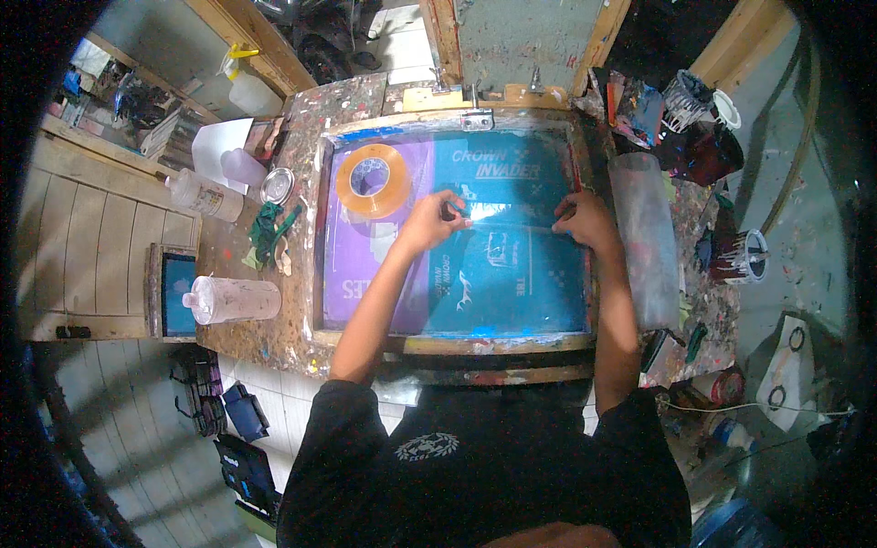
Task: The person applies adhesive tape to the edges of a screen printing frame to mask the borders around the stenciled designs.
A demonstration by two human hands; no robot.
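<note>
A wooden-framed printing screen (498,342) with teal and purple mesh lies flat on the paint-stained bench. A strip of clear tape (512,213) runs across the mesh between my hands. My left hand (431,221) pinches the strip's left end near the middle of the screen. My right hand (585,222) presses the strip's right end down by the frame's right edge. An orange roll of tape (372,180) rests on the mesh at the upper left, just beyond my left hand.
Plastic bottles (233,300) (206,194), a small tin (278,185) and a green rag (267,228) lie left of the screen. A clear rolled sheet (644,237) sits at the right. Paint pots (703,128) and cups (744,256) crowd the far right. Hinge clamps (476,119) hold the top edge.
</note>
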